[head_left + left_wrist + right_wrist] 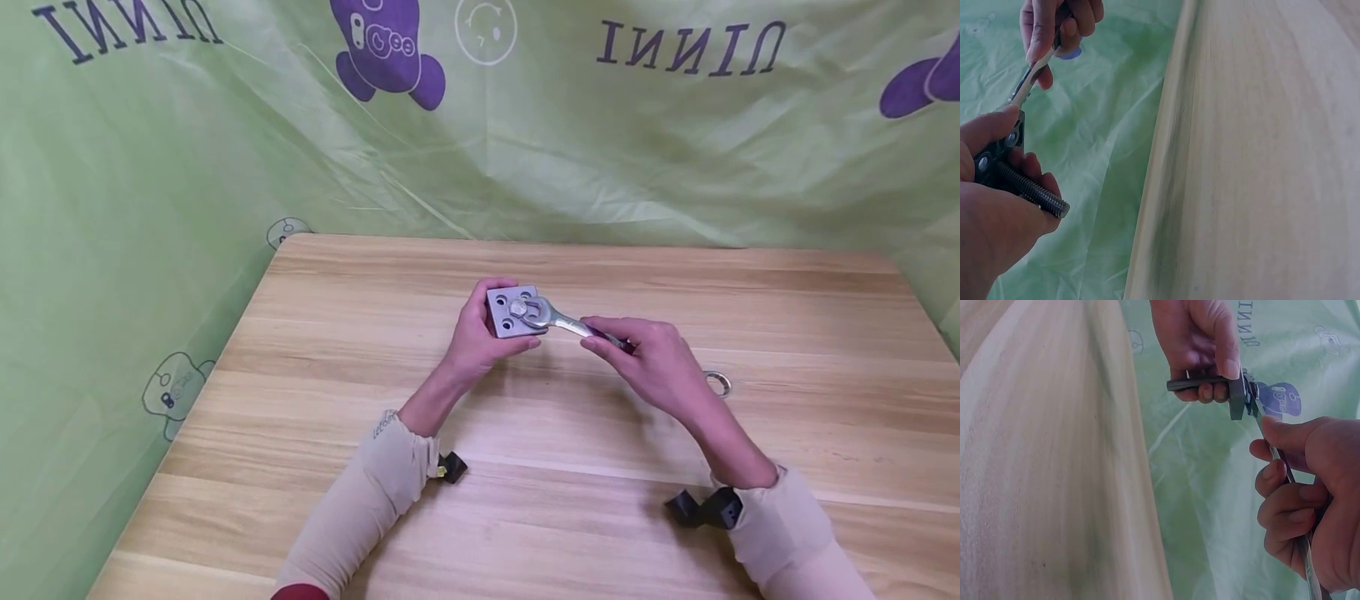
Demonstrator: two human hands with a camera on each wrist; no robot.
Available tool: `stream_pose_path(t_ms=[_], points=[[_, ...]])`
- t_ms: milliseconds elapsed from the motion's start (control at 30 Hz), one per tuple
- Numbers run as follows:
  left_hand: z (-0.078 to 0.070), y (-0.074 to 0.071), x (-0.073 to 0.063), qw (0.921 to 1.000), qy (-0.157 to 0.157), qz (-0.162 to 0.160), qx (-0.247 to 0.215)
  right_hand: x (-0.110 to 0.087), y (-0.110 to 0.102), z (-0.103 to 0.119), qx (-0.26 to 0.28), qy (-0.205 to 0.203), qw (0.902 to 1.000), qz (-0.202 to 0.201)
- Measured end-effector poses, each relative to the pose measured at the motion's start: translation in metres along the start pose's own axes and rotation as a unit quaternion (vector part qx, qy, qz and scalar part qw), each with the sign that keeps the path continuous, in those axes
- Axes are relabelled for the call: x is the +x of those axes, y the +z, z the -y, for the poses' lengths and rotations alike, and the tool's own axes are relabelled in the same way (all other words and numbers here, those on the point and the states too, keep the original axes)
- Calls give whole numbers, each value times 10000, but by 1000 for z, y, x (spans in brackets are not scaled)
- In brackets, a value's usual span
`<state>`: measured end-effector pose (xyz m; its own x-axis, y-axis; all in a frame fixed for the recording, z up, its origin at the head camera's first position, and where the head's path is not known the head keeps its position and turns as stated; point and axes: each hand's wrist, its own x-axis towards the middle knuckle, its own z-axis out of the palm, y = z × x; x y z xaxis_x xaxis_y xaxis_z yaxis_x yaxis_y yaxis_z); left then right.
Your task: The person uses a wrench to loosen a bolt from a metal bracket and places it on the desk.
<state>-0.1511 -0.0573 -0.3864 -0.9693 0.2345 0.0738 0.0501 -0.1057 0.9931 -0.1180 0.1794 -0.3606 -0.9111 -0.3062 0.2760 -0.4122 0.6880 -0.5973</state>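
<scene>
My left hand (474, 342) holds a square grey metal plate (522, 327) by its edges, thumb along the near side. The plate has several round holes, and a hex bolt (518, 308) sits in its middle with the head facing up. From the underside sticks the long threaded shank (1035, 189), beside the curled fingers in the left wrist view. My right hand (651, 358) grips a combination wrench (572, 325) by its handle. The wrench's open end lies at the bolt head, overlapping it in the head view. Both hands are above the table.
The ring end of another wrench (727, 383) shows on the wooden table (570, 533) behind my right wrist, the rest hidden. A green printed cloth (525, 167) hangs behind the table's far edge and down the left side. Black wrist cameras (705, 508) stick out from both sleeves.
</scene>
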Motion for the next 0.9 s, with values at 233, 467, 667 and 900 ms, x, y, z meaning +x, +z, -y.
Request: stream_pose_path(t_ms=[233, 467, 667, 900], points=[[1, 1, 1, 9991, -12, -210, 365, 0, 3, 1, 32, -17, 10000, -37], [5, 2, 2, 9980, 217, -330, 499, -1, 6, 4, 130, 259, 9996, 29], [7, 5, 0, 9968, 491, -418, 480, -2, 11, 10, 200, 476, 9987, 6], [9, 9, -2, 9966, 463, -437, 517, -3, 22, 13, 131, 431, 9989, -112]])
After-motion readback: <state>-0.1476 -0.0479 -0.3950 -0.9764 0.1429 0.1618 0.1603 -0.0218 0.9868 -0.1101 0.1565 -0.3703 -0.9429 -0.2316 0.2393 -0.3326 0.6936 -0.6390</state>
